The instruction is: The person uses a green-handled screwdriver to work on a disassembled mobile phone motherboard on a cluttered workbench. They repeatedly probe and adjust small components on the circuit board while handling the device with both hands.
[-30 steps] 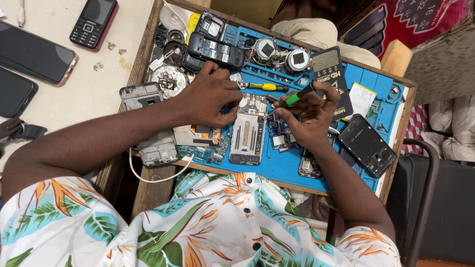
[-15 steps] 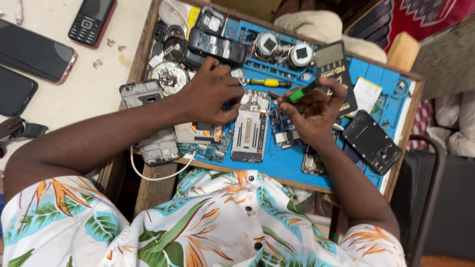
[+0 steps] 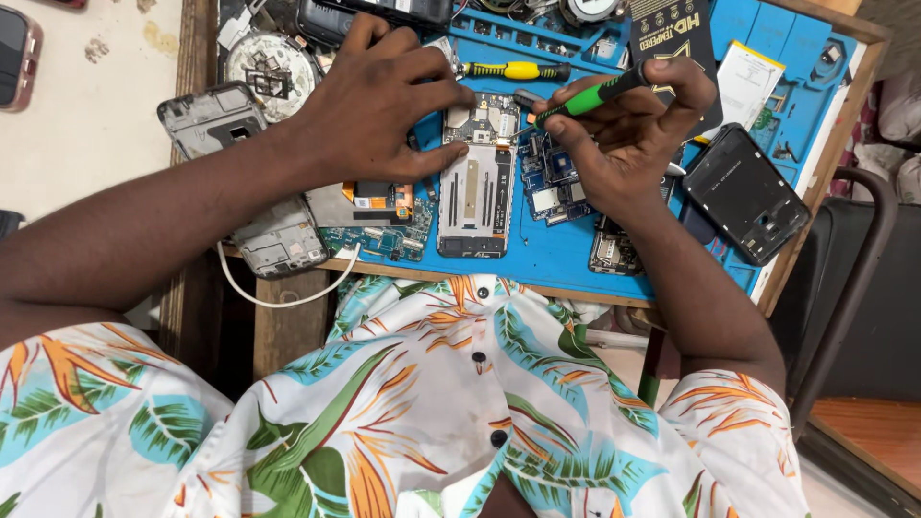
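An opened phone (image 3: 475, 187) with its back off lies on a blue repair mat (image 3: 537, 257). My left hand (image 3: 384, 101) rests on the phone's upper left edge, fingers spread and pressing it down. My right hand (image 3: 628, 125) grips a green-handled screwdriver (image 3: 587, 96), its tip pointing at the top of the phone. A loose circuit board (image 3: 549, 182) lies under my right hand, just right of the phone.
A yellow-handled screwdriver (image 3: 513, 70) lies above the phone. A black phone frame (image 3: 743, 192) sits at the right, grey back covers (image 3: 206, 115) and a white cable (image 3: 278, 293) at the left. A dark phone (image 3: 17, 53) lies on the pale table. A chair (image 3: 854, 278) stands at right.
The view has moved closer over the mat. My hands stay on the opened phone, with the green screwdriver tip still at its top end.
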